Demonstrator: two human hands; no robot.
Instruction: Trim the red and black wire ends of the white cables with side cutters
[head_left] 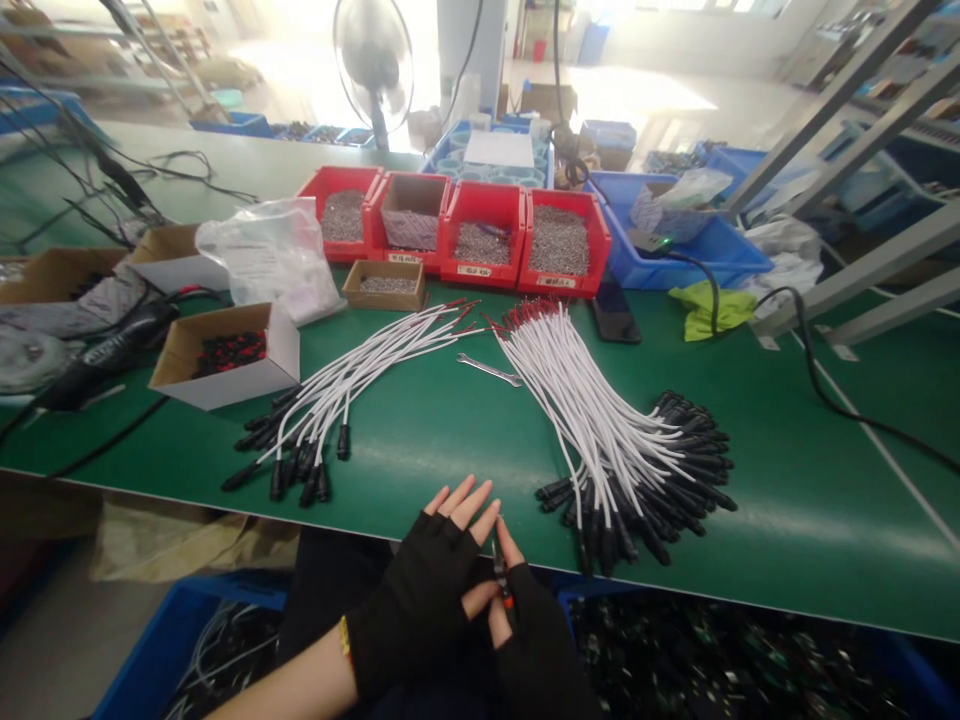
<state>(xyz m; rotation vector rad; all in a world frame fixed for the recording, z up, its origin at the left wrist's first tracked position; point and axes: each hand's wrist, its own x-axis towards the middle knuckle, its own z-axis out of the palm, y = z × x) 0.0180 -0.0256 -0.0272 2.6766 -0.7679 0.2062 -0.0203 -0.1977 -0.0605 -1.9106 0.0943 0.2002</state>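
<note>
Both of my hands wear black fingerless gloves and meet at the table's near edge. My left hand (pixel 439 570) has its fingers stretched out over the right one. My right hand (pixel 517 610) pinches a small dark part with a red tip (pixel 501 575), too small to name. A large bundle of white cables with black connectors (pixel 615 440) lies just to the right. A smaller bundle of the same cables (pixel 337 395) lies to the left.
A wrench (pixel 489 369) lies between the bundles. Red bins (pixel 517 235) of small parts stand behind, with a small cardboard box (pixel 384 284). A white box of red-black parts (pixel 225 352), a plastic bag (pixel 274 255), a phone (pixel 613 315), a blue tray (pixel 686 245) and a fan (pixel 373 60) surround them.
</note>
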